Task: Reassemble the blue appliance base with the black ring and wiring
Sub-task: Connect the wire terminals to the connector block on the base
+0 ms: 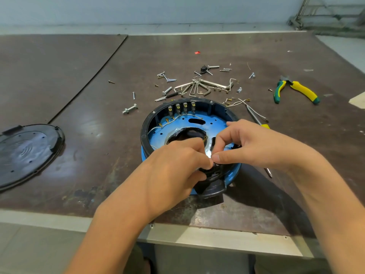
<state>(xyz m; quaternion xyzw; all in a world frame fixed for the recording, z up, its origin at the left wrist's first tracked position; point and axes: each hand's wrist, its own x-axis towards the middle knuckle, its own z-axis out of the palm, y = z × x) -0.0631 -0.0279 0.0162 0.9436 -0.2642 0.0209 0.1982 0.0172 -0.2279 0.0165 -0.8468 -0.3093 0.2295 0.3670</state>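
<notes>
Both hands meet at the 6 o'clock side of the black ring (145, 133). The left hand (173, 167) curls its fingers over the ring's near rim and grips it. The right hand (254, 147) brings its thumb and bent forefinger together tip to tip, touching the left thumb; what they pinch is hidden, so I cannot tell what this hand holds. The blue appliance base (217, 123) sits at the middle of the desk (98, 135), toward its 6 o'clock edge. It is a round, glossy blue plastic dish, its flat floor pierced by small round holes, oval slots and a large central opening edged in shiny metal. The ring stands inside it as a matte black wall, with a blue lip showing below it at 7 and 5 o'clock. At the ring's 12 o'clock, four upright metal contacts (181, 109) stand in a row, and thin white wires (189, 115) with brass ends trail across the floor beneath them. A flat black round cover (25, 153) lies at 9 o'clock. Hex keys (197, 87), bright steel, lie with loose screws at 12 o'clock, a bolt (130, 109) at 10 o'clock, and green-and-yellow pliers (296, 90) at 2 o'clock. A slim screwdriver (254, 117) runs under the right hand.
</notes>
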